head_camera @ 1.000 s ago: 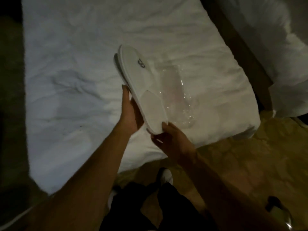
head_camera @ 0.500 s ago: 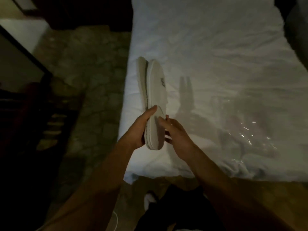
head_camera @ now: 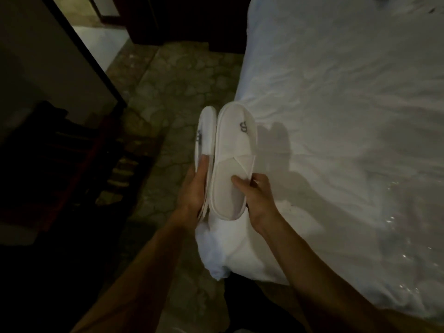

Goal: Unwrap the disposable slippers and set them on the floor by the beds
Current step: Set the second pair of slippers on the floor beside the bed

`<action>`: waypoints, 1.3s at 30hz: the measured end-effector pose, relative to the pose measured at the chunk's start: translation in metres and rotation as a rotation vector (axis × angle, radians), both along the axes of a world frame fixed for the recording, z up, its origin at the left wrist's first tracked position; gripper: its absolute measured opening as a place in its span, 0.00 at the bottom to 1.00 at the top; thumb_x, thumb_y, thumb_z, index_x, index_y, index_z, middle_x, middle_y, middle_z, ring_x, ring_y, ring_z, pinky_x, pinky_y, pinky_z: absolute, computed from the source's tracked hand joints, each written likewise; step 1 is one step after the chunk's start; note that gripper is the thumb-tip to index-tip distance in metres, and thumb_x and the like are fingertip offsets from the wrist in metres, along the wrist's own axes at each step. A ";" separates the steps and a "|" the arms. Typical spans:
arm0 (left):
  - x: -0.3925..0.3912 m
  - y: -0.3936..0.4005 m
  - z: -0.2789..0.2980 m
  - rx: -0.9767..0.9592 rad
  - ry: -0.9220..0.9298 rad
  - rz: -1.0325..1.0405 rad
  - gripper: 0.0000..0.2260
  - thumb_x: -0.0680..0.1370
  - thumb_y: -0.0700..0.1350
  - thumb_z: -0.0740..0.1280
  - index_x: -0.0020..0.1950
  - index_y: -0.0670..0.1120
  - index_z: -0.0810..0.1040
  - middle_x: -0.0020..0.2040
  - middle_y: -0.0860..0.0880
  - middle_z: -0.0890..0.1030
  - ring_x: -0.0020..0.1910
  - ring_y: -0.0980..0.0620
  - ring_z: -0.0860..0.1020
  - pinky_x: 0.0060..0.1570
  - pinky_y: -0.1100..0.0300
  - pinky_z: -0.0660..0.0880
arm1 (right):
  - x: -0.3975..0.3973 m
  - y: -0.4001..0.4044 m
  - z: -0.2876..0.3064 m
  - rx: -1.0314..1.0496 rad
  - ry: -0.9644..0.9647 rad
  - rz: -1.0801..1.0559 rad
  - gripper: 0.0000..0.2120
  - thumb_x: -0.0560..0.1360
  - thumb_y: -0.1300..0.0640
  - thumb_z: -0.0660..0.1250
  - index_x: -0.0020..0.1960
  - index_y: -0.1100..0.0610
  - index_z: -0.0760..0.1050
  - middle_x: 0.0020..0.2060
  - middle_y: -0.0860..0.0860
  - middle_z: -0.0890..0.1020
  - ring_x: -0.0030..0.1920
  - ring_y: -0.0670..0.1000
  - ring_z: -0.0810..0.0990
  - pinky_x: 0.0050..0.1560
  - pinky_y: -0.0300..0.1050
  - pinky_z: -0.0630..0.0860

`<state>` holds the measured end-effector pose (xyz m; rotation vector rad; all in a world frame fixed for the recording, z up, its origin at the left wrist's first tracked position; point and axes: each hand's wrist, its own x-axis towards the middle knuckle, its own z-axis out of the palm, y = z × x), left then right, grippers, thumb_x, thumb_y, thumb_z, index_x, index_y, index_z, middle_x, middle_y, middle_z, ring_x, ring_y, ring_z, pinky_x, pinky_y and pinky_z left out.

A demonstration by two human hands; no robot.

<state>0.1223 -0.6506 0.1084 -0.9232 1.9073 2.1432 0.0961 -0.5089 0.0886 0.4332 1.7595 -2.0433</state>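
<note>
Since a moment ago the pair has parted, the left hand (head_camera: 195, 188) gripping one slipper (head_camera: 204, 135) and the right hand (head_camera: 255, 195) the other slipper (head_camera: 234, 159) beside the bed (head_camera: 336, 116); keep both fingers clamped, then lower them soles-down onto the floor (head_camera: 173, 97).

Room dim. On your right, a bed (head_camera: 348, 97) under a wrinkled white sheet. Stone-patterned floor (head_camera: 173, 92) runs along its left edge. Dark-framed panel (head_camera: 48, 68) at left; dark furniture (head_camera: 60, 159) below it.
</note>
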 end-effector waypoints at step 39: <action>-0.074 -0.373 0.053 -0.277 -0.175 -1.096 0.21 0.67 0.48 0.78 0.59 0.57 0.81 0.56 0.57 0.84 0.56 0.57 0.80 0.55 0.62 0.76 | -0.032 -0.231 0.048 -0.091 0.101 -0.113 0.21 0.76 0.58 0.68 0.67 0.55 0.72 0.57 0.58 0.81 0.52 0.54 0.84 0.43 0.47 0.82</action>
